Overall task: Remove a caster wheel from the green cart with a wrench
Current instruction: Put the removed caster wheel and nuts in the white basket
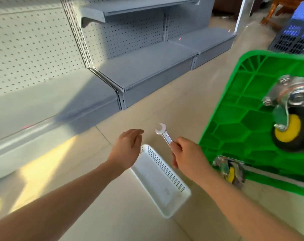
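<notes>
Gripping the wrench point(163, 133), right hand point(186, 153); left hand point(127, 146) relaxed, empty

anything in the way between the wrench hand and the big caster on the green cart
Nothing visible does. The right hand grips the wrench left of the green cart, and only open air and the cart's ribbed underside lie between it and the caster wheel. The white basket sits lower, on the floor, off that line.

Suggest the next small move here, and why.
Probably carry the wrench, gripped in the right hand, over to a bolt on the upper caster wheel's mounting plate: the green cart already lies tipped, wheels exposed, and the wrench's open end touches nothing.
</notes>
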The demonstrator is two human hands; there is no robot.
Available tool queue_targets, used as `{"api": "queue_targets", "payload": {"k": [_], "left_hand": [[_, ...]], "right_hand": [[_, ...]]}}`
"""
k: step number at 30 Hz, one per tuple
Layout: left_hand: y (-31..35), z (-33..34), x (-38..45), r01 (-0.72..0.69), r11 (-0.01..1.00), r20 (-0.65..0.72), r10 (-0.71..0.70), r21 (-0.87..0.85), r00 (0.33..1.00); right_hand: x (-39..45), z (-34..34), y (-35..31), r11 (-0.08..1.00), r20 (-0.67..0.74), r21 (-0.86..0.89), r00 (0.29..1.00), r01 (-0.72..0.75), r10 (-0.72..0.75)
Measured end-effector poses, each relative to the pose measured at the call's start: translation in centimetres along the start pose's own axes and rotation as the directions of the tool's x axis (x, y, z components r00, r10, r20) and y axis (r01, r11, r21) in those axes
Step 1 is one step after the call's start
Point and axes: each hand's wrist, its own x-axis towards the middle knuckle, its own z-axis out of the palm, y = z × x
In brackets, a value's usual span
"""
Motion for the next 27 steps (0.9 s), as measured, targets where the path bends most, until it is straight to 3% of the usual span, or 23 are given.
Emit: {"api": "queue_targets", "payload": {"k": [3,6,9,15,20,24,27], "left_hand": [[-3.3,1.6,-1.8,0.247,0.969,0.077,-0.248,0.022,0.966],[-5.3,3.1,-2.6,0.499,0.866,0.176,-0.496,0.027,0.851],[-6.0,4.7,-3.0,0.556,0.827,0.319,-0.551,0.083,0.771],[-5.8,6.9,-1.2,0.399,0.909,0.272,-0.416,0.118,0.868],[-4.3,7.8,0.5,0.315,0.948,0.238,-0.317,0.049,0.918],[-2.3,8.7,-1.4,-0.014,0.945,0.147,-0.036,0.326,0.988],[0.3,9.6,-3.0,-0.124,0.954,0.214,0.066,0.272,0.975]], "right_hand": [[1.1,4.9,2.6,0.991,0.131,-0.021,0.982,-0.132,0.134],[1.8,9.0,4.7,0.975,0.257,-0.103,0.941,-0.199,0.219],[1.9,12.1,6.5,0.956,0.308,-0.188,0.91,-0.227,0.277],[1.9,15.1,9.7,0.928,0.337,-0.252,0.874,-0.275,0.351],[2.1,14.4,9.9,0.9,0.259,-0.353,0.897,-0.257,0.358],[1.9,10.4,9.0,0.914,0.224,-0.343,0.926,-0.216,0.303],[1.0,5.5,8.0,0.923,0.161,-0.356,0.963,-0.146,0.214]]}}
